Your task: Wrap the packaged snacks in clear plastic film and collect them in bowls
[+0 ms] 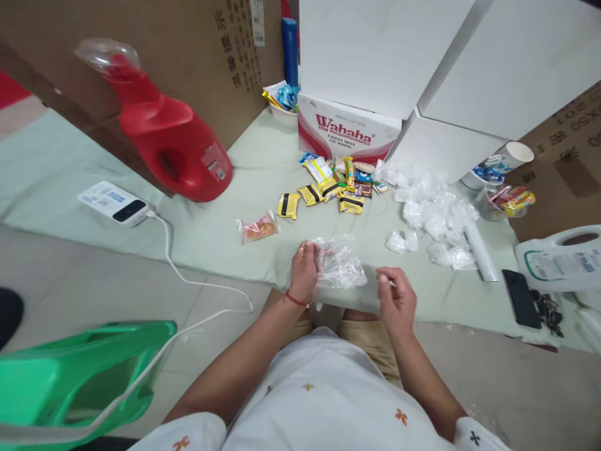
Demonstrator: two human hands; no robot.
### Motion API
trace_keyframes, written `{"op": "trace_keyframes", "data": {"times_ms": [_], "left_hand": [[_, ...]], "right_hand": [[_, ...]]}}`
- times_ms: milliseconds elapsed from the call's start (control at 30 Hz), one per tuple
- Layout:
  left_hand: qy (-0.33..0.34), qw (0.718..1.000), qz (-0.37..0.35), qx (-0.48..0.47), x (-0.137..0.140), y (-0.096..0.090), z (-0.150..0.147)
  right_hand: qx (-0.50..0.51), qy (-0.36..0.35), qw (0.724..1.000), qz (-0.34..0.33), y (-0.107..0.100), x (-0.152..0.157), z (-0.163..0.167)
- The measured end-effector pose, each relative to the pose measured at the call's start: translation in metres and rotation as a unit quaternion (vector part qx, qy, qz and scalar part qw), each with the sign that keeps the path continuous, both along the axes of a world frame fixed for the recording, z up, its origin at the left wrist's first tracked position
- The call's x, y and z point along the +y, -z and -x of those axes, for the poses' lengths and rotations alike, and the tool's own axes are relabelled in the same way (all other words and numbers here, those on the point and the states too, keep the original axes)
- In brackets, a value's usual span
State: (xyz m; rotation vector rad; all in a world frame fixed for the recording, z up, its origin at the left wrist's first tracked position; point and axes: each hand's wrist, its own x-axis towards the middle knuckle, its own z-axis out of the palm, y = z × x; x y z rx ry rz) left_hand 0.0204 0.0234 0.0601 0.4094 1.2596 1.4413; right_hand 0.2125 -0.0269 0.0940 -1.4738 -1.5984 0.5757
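My left hand [305, 270], with a red cord at the wrist, pinches the left edge of a crinkled clear plastic bag [342, 264] over the table's front edge. My right hand [397, 297] hangs just right of the bag, apart from it, its fingers curled with thumb and index close together. Whether anything small is between them I cannot make out. Beyond the bag lies a pile of small wrapped snacks [323, 175], several in yellow wrappers with dark bands. A pink-wrapped snack [259, 228] lies nearer on the left. Crumpled clear plastic bags [434, 210] are heaped to the right.
A red jug [173, 138] and a white power bank [115, 203] with a cable stand left. A Wahaba carton [347, 128] is behind the snacks. On the right are a plastic roll [481, 254], phone [521, 299], keys and white jug [561, 260]. A green stool [89, 363] is lower left.
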Motion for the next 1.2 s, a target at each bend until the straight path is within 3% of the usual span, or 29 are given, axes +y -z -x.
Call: {"op": "trace_keyframes", "data": {"times_ms": [100, 267, 367, 467, 533, 667, 800, 967, 1200], "left_hand": [[-0.005, 1.0, -0.021, 0.009, -0.002, -0.003, -0.004], [-0.032, 0.998, -0.037, 0.044, -0.004, 0.006, 0.0], [-0.077, 0.994, -0.035, 0.073, -0.001, 0.015, 0.008], [-0.107, 0.992, -0.021, 0.058, 0.002, 0.019, 0.014], [-0.088, 0.995, -0.016, 0.047, 0.002, 0.016, 0.015], [0.0, 0.997, -0.047, 0.055, -0.006, 0.006, 0.006], [0.027, 0.995, -0.069, 0.065, -0.015, 0.001, -0.005], [0.011, 0.996, -0.072, 0.053, -0.017, -0.005, -0.004], [0.009, 0.997, -0.056, 0.052, -0.013, -0.007, 0.003]], "right_hand": [[-0.068, -0.098, 0.992, 0.033, 0.0, 0.001, 0.017], [-0.052, -0.138, 0.988, 0.054, 0.012, 0.011, 0.025], [-0.041, -0.132, 0.99, -0.017, 0.007, 0.009, 0.016], [-0.054, -0.18, 0.98, -0.067, 0.001, 0.004, 0.008], [-0.024, -0.169, 0.985, -0.026, 0.002, 0.004, 0.005], [0.09, -0.048, 0.987, 0.125, 0.009, 0.016, 0.012], [0.163, -0.109, 0.953, 0.232, 0.014, 0.032, 0.033], [0.277, -0.082, 0.922, 0.257, 0.019, 0.038, 0.042], [0.378, -0.079, 0.877, 0.286, 0.019, 0.042, 0.017]]}}
